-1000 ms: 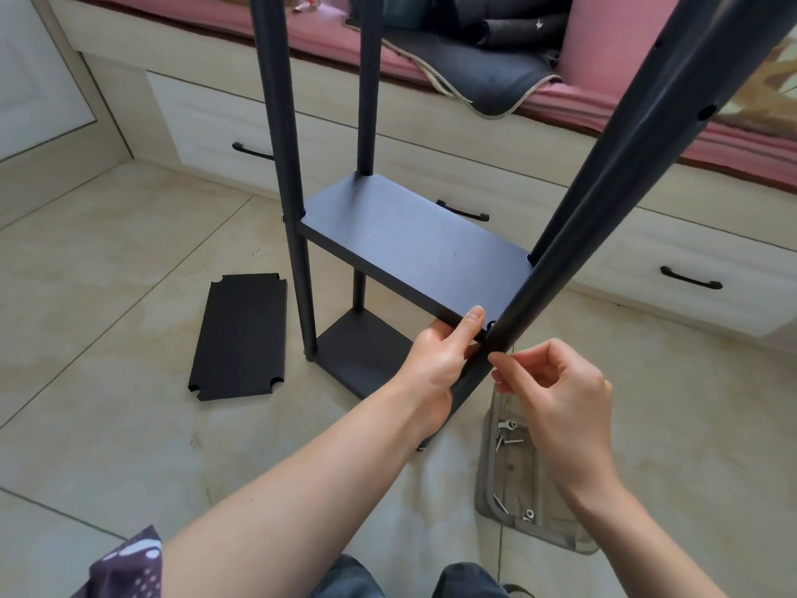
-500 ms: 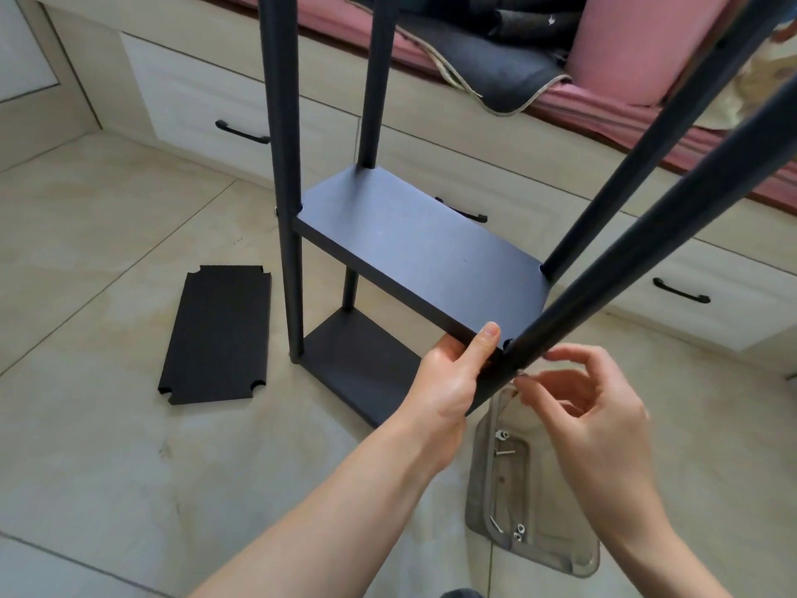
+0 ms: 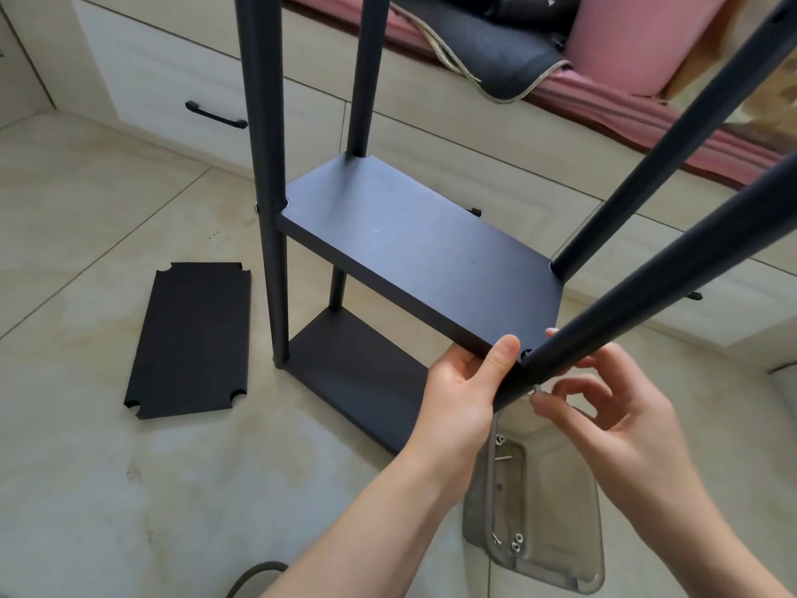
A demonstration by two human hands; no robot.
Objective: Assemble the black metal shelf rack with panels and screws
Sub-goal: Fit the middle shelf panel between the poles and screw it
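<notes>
The middle panel (image 3: 414, 261) is gripped at its near corner by the left hand (image 3: 463, 390), thumb on top and fingers curled under, right where it meets the near post (image 3: 647, 269) at about 5 o'clock of the shelf. A small screw (image 3: 538, 388) looks pinched in the right hand (image 3: 604, 407) against the post. The panel seems stiff and fairly light, so it's best held by the edge near the joint; a spare panel (image 3: 189, 338) is left lying at 9 o'clock.

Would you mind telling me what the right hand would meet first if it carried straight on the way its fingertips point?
Most likely the near black post. The right hand pinches a small screw whose tip points up and left at the post's lower part, just beside the shelf panel corner; depth is hard to judge.
</notes>
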